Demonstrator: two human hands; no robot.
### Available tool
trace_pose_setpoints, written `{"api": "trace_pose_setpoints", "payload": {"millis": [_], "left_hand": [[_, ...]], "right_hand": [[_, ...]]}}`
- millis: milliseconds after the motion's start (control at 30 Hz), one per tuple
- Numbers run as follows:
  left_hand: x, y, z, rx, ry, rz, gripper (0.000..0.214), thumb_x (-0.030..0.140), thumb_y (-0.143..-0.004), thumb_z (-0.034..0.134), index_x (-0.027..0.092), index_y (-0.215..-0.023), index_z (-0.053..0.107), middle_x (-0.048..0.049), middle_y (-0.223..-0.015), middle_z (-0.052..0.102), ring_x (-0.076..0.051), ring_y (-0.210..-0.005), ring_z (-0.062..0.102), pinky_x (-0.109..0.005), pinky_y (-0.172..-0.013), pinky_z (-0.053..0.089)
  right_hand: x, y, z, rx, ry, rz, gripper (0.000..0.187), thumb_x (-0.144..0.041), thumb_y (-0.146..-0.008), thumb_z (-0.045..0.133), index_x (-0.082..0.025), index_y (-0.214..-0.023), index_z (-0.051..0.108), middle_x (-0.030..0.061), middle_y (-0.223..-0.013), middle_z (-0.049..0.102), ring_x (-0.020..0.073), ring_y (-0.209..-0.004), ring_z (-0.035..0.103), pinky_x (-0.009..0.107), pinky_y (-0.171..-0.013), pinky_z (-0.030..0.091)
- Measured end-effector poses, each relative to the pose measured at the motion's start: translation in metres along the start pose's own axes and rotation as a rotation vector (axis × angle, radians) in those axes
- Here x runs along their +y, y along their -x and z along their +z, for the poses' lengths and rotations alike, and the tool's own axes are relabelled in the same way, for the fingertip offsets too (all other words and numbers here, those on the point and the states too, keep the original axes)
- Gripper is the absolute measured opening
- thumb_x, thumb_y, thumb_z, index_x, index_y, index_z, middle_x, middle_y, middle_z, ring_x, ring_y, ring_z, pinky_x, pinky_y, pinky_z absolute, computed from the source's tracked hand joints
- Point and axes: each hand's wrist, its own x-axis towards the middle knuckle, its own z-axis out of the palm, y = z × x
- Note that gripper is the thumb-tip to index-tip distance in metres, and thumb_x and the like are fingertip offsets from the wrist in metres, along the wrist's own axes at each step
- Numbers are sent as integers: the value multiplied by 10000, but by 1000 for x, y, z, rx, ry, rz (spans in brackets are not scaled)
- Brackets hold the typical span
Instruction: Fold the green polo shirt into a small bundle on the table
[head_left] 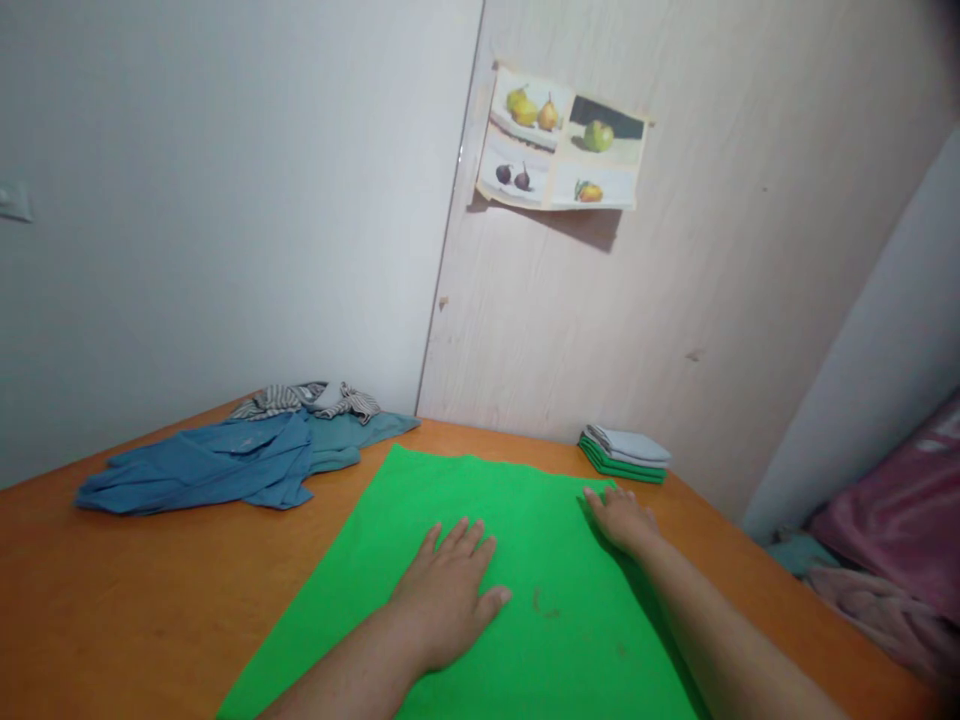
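Lying palm-down and splayed, our left hand [448, 592] rests on the middle of the green cloth [555, 660], which is laid flat on the orange table [127, 610]. Our right hand [624, 518] touches the cloth's far right corner; whether it pinches there, we cannot tell. Beyond, we see a folded stack [627, 457] near that corner and a crumpled blue garment [217, 462] leftward.

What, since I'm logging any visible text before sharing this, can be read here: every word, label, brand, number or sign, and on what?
No readable words, labels, brands, numbers or signs.
Green cloth: brownish marks, not readable as letters.
Blue garment: a small pale mark, too blurred to read.
Fruit pictures: no lettering I can make out.
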Motion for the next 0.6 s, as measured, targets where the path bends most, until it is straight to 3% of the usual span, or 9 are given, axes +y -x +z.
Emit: {"api": "trace_pose_setpoints", "payload": {"millis": [267,600], "left_hand": [[-3,-3,0,-1,-42,14,683,624,-980,325,229,-1533,397,-92,-1630,240,-315,-1519,155,-607,-1212,109],[-4,1,-4,-45,-102,59,744,685,-979,230,230,-1558,339,-91,-1643,192,-302,-1525,127,-590,-1213,101]], "right_hand": [[15,35,4,-42,5,12,870,-688,-945,140,-88,-1553,308,160,-1636,231,323,-1512,173,576,-1188,170],[24,55,6,-54,-32,47,881,-710,-933,166,-116,-1577,256,139,-1649,202,306,-1519,148,544,-1206,126]]}}
